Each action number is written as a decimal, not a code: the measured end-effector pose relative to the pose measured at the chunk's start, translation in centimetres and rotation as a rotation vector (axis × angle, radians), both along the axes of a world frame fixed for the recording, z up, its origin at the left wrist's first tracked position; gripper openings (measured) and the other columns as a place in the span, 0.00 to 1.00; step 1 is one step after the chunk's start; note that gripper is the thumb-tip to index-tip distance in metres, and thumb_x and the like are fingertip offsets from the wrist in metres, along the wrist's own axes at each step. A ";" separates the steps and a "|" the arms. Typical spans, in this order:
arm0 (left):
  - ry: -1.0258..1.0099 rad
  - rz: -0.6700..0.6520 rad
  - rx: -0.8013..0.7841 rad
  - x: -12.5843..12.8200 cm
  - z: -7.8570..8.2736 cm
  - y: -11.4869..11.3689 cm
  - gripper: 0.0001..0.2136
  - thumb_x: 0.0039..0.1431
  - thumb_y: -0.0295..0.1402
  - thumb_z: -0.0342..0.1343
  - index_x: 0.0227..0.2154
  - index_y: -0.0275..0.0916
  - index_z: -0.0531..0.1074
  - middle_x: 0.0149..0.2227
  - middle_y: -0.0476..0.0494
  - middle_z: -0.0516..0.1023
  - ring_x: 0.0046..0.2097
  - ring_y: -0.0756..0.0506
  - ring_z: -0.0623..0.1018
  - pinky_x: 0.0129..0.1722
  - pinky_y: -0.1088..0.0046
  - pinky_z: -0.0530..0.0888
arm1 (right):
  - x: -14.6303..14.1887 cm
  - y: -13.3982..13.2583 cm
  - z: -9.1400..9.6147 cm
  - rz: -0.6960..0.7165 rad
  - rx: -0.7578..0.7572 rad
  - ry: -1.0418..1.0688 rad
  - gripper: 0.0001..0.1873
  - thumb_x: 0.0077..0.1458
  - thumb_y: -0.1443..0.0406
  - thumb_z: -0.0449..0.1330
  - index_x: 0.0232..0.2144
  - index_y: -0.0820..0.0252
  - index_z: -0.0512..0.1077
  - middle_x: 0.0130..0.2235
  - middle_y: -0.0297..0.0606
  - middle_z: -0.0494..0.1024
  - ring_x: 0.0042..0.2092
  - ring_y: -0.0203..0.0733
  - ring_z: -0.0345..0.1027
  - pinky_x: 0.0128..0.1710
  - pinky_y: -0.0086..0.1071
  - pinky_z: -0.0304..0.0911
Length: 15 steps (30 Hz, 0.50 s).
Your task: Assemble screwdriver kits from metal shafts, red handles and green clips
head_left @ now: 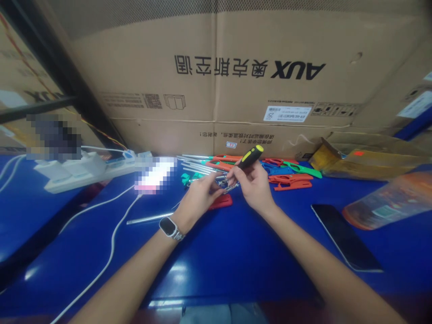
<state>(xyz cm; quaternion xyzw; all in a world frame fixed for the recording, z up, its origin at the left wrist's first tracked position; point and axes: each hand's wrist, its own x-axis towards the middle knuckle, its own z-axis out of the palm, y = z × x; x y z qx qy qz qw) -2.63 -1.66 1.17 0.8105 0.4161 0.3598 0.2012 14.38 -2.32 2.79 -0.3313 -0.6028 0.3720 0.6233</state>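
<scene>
In my right hand (255, 188) is a screwdriver with a black and yellow handle (251, 156), tilted with its handle end up and to the right. The fingers of my left hand (198, 197) are closed on a small metal piece (231, 187), too small to name. Both hands meet over the blue table, and the screwdriver's tip is hidden among the fingers. A red plastic piece (222, 202) lies just below them. Behind the hands are several metal rods (194, 164) and orange (290, 182), green (305, 169) and blue plastic pieces (275, 169).
A single metal rod (148, 219) lies left of my hands. To the right are a phone (347, 238), a clear plastic jar (394, 200) and a yellow-brown package (371, 159). White cables run from a power strip (97, 175). A large cardboard box (141, 58) stands behind.
</scene>
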 end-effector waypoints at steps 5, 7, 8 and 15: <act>-0.001 0.006 0.016 0.0 0.1 -0.1 0.20 0.57 0.26 0.63 0.51 0.41 0.69 0.32 0.50 0.81 0.34 0.46 0.80 0.38 0.71 0.74 | 0.0 0.2 0.0 0.021 -0.023 0.014 0.11 0.59 0.58 0.61 0.38 0.56 0.64 0.29 0.30 0.76 0.26 0.34 0.71 0.28 0.31 0.71; -0.009 0.001 0.031 0.0 0.1 -0.2 0.19 0.57 0.26 0.63 0.51 0.41 0.69 0.32 0.50 0.81 0.33 0.46 0.80 0.37 0.71 0.74 | 0.0 0.3 0.0 0.027 -0.027 0.029 0.11 0.59 0.58 0.61 0.37 0.56 0.64 0.29 0.30 0.76 0.26 0.34 0.71 0.29 0.31 0.71; -0.016 -0.003 0.039 0.0 0.1 -0.2 0.18 0.57 0.27 0.63 0.50 0.41 0.70 0.32 0.50 0.81 0.33 0.47 0.80 0.37 0.71 0.74 | 0.0 0.3 0.0 0.027 -0.030 0.033 0.11 0.59 0.58 0.61 0.37 0.55 0.64 0.29 0.30 0.76 0.26 0.34 0.71 0.29 0.31 0.71; -0.029 -0.002 0.009 0.0 0.1 -0.3 0.19 0.59 0.35 0.63 0.52 0.43 0.69 0.36 0.49 0.82 0.37 0.46 0.81 0.39 0.70 0.74 | 0.0 0.1 0.4 0.019 -0.058 0.001 0.13 0.58 0.56 0.62 0.38 0.55 0.63 0.29 0.30 0.76 0.25 0.34 0.71 0.27 0.31 0.70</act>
